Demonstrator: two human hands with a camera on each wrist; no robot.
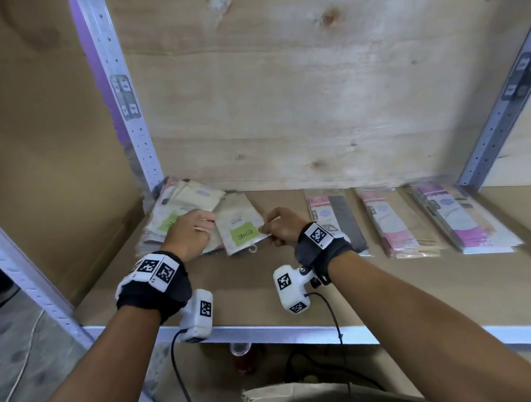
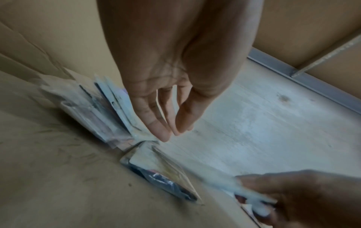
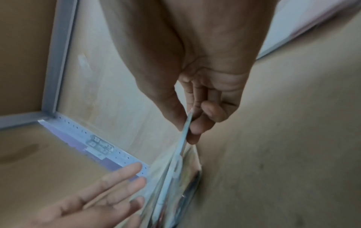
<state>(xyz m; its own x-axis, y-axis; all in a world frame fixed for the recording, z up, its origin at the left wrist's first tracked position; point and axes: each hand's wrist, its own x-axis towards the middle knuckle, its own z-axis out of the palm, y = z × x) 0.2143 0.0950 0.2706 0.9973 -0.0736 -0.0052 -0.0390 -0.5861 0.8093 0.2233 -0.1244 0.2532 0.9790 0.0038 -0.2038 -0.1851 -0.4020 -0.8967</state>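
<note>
A flat beige packet with a green label [image 1: 242,227] lies on the brown shelf board [image 1: 251,298]. My right hand [image 1: 279,226] pinches its near right edge between thumb and fingers; the right wrist view shows the thin packet edge [image 3: 184,134] caught in that pinch. A loose pile of similar beige and green packets [image 1: 177,206] sits in the back left corner. My left hand [image 1: 191,231] hovers over the pile's right side with straight fingers [image 2: 160,132], tips at the packets' edge, holding nothing.
Three neat stacks of pink and purple packets [image 1: 333,218] [image 1: 396,224] [image 1: 464,216] lie in a row to the right. Metal uprights [image 1: 121,101] [image 1: 501,108] frame the bay, with a plywood back panel [image 1: 282,91]. A cardboard box [image 1: 316,396] stands below.
</note>
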